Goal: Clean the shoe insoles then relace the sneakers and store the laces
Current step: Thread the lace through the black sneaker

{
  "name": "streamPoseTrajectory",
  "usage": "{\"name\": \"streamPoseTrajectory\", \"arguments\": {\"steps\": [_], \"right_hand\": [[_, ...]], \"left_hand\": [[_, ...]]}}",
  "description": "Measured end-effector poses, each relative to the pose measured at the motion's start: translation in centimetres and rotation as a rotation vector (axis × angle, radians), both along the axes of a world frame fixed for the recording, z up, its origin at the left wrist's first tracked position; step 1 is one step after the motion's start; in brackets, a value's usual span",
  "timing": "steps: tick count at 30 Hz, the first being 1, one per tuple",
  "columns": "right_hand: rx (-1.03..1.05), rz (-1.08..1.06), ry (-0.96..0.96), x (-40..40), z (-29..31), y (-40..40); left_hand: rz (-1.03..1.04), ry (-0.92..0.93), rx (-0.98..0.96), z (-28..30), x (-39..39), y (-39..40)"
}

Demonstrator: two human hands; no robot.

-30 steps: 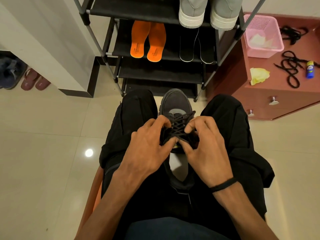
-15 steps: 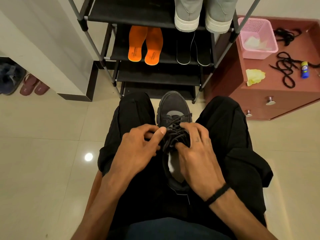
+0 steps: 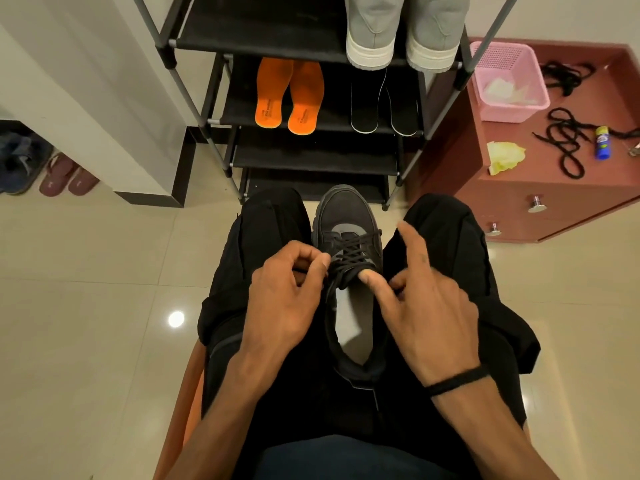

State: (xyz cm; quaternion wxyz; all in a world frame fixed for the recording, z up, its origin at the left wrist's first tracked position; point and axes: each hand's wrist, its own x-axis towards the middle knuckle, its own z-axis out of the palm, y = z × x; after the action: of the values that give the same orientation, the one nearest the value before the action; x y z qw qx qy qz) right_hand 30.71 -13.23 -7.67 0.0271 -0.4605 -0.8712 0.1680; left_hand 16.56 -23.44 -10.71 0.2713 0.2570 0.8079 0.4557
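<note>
Fingers (image 3: 311, 263) of left hand (image 3: 284, 299) pinch lace (image 3: 349, 258) (right forefinger raised).

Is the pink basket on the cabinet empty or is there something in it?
Not empty. The pink basket holds pale, crumpled sheets at its bottom, seemingly tissue or plastic; which, the picture cannot settle.
</note>
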Motion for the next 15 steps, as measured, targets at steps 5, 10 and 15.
{"name": "streamPoseTrajectory", "arguments": {"steps": [5, 10, 15], "right_hand": [[-0.157, 0.013, -0.115, 0.2, 0.1, -0.3], [-0.163, -0.051, 0.213, 0.3, -1.1, -0.2], [-0.161, -0.112, 0.508, -0.1, -1.6, -0.8]], "left_hand": [[0.028, -0.104, 0.142, 0.3, 0.0, 0.1], [0.105, -0.147, 0.288, 1.2, -0.1, -0.1], [0.136, -0.157, 0.363, 1.8, -0.3, -0.2]]}}
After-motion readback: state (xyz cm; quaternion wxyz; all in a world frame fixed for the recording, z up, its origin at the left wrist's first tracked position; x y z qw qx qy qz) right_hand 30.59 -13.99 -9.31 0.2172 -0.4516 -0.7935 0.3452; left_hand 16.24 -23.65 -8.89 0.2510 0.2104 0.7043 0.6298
